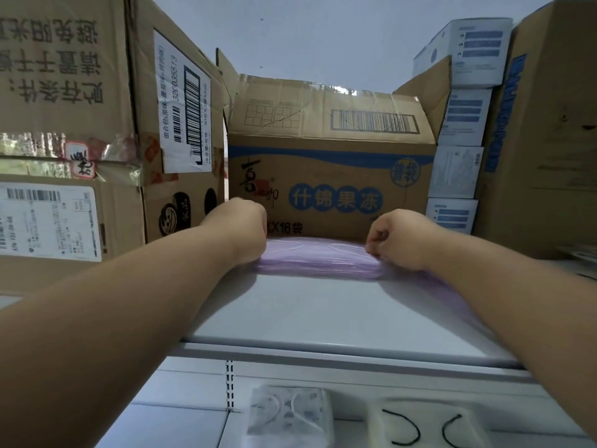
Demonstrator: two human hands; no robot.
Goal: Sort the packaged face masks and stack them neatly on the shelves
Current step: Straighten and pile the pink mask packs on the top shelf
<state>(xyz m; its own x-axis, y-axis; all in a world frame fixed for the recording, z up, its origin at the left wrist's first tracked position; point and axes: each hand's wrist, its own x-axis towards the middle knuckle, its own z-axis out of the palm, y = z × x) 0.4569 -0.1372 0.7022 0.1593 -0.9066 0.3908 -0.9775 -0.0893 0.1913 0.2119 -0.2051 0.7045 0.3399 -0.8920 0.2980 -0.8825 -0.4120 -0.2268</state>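
Purple mask pack [318,260] on white top shelf [323,315], gripped at both ends by left hand [240,232] and right hand [403,239], touching open cardboard box [329,176]; contents hidden.

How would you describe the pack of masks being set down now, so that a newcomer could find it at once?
Look at the top white shelf, in front of the cardboard box with blue lettering. There lies the purple mask pack, flat, with the left hand and right hand at its ends. It is the only purple pack; the ones below are white.
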